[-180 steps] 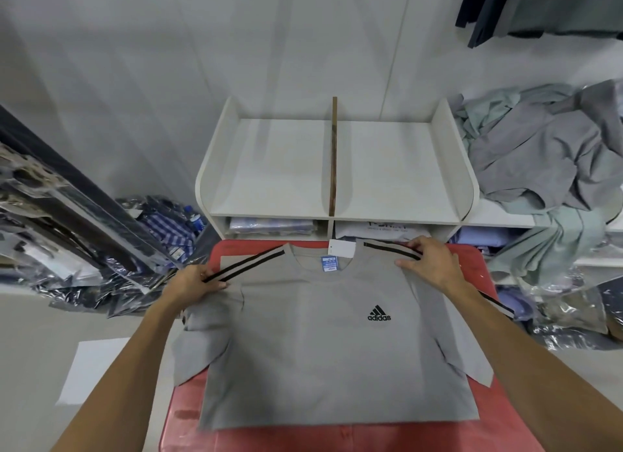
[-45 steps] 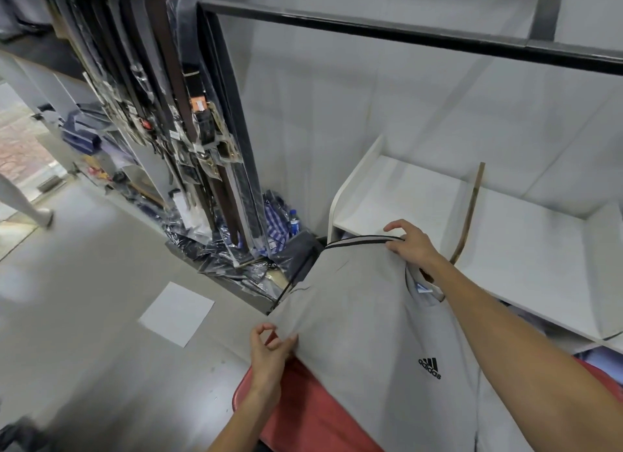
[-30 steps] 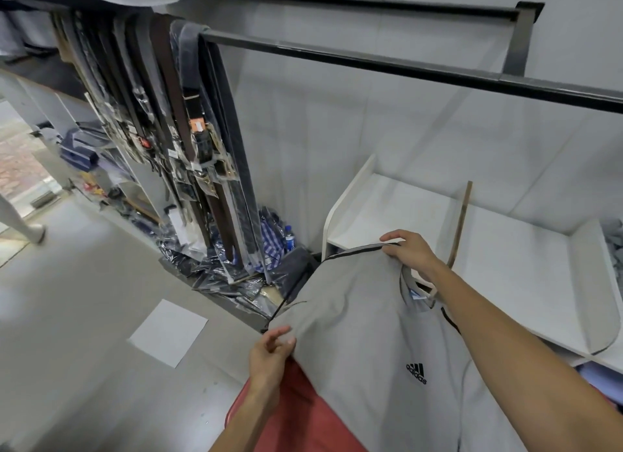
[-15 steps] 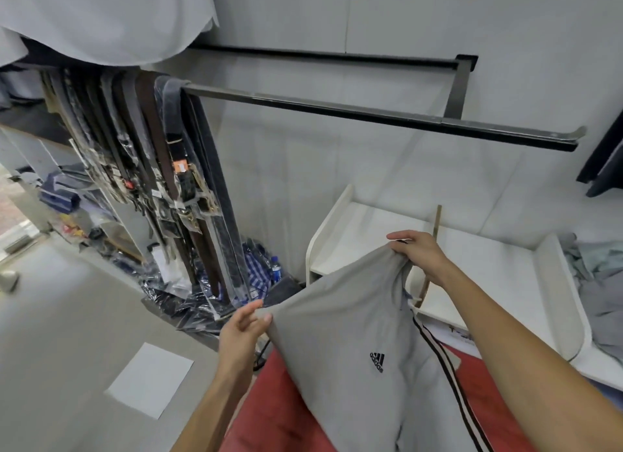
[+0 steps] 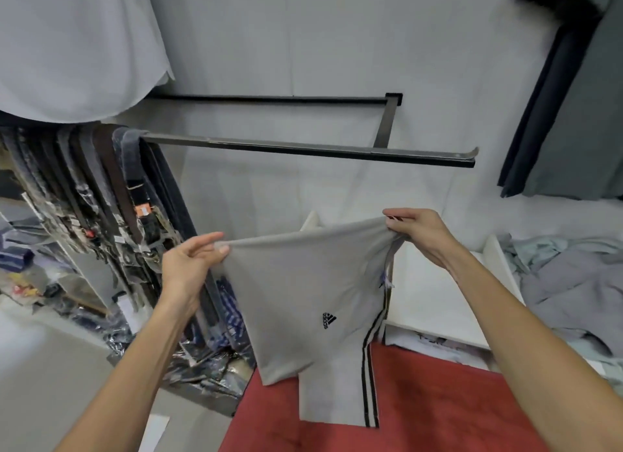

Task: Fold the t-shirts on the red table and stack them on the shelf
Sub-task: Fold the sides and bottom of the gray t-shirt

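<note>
A grey t-shirt (image 5: 303, 283) with a small black logo and black sleeve stripes hangs in the air above the red table (image 5: 421, 401). My left hand (image 5: 192, 259) pinches its upper left edge. My right hand (image 5: 421, 231) grips the upper right edge near the collar. The shirt is stretched between both hands and a striped sleeve dangles down over the table. The white shelf (image 5: 435, 293) stands behind the shirt, partly hidden by it.
A black wall rail (image 5: 303, 150) runs above the shelf. Belts and packaged goods (image 5: 101, 215) hang at the left. A heap of grey and pale green clothes (image 5: 569, 283) lies at the right. Dark garments (image 5: 566, 98) hang top right, white cloth (image 5: 74, 47) top left.
Both hands have raised the shirt off the table and spread it wider. My left hand moved up and left, and my view swung to the right.
</note>
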